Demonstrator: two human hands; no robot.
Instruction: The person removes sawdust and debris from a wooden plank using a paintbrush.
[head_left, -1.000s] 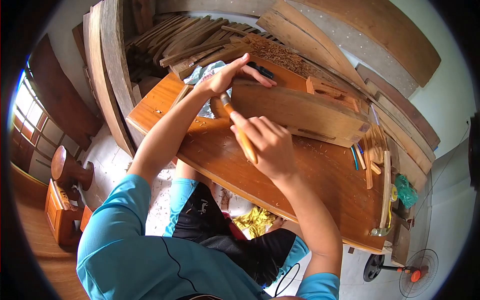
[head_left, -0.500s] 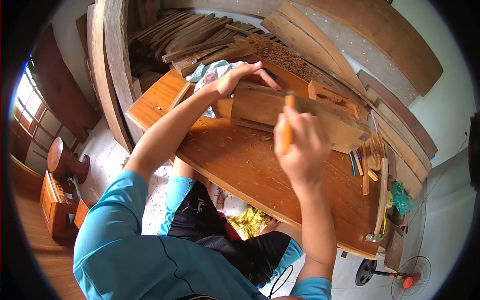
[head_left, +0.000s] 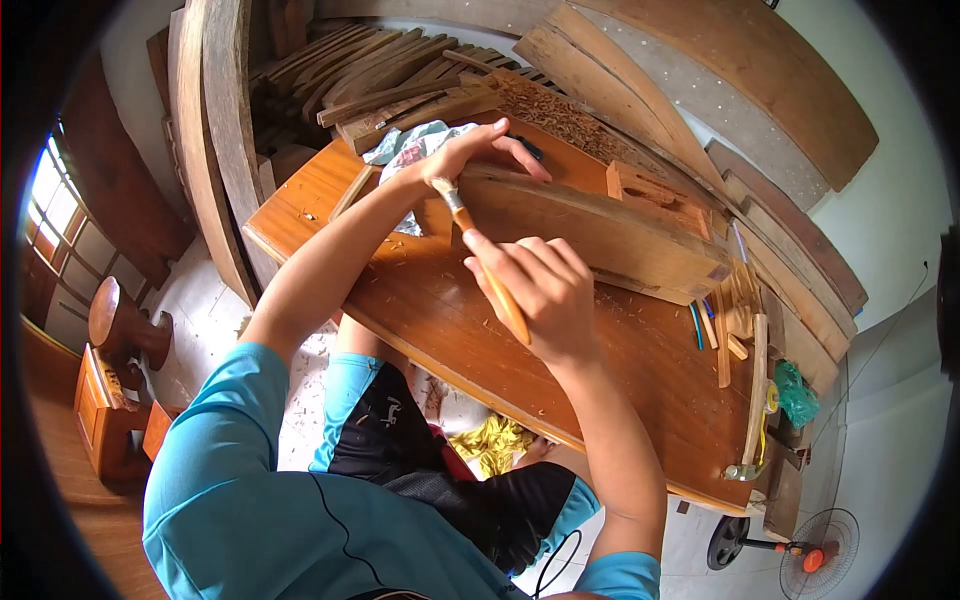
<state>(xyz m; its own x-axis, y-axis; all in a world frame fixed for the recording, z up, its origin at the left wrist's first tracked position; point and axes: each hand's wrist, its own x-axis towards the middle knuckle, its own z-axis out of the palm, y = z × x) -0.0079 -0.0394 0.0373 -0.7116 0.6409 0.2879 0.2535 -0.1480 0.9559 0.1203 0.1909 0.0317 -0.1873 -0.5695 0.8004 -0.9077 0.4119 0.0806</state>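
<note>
A long wooden block (head_left: 590,235) lies on the brown table (head_left: 450,315). My right hand (head_left: 545,290) grips a brush (head_left: 498,280) with an orange-brown handle, its pale bristles beside my left wrist near the block's left end. Over the block's top left corner rests my left hand (head_left: 480,155), fingers apart, with nothing seen in it. Just behind that wrist lies a crumpled printed cloth or bag (head_left: 405,150). Wood shavings dot the tabletop in front of the block.
Behind the block sits a carved wooden piece (head_left: 655,195). Pens, sticks and a hammer (head_left: 742,471) lie at the table's right side, near a green bag (head_left: 797,395). Stacked boards (head_left: 385,75) stand behind the table, and a fan (head_left: 815,558) is at the lower right.
My right hand has moved left along the block, and the brush is now tilted with its bristles beside my left wrist. My left hand stays on the block; the view shifts slightly.
</note>
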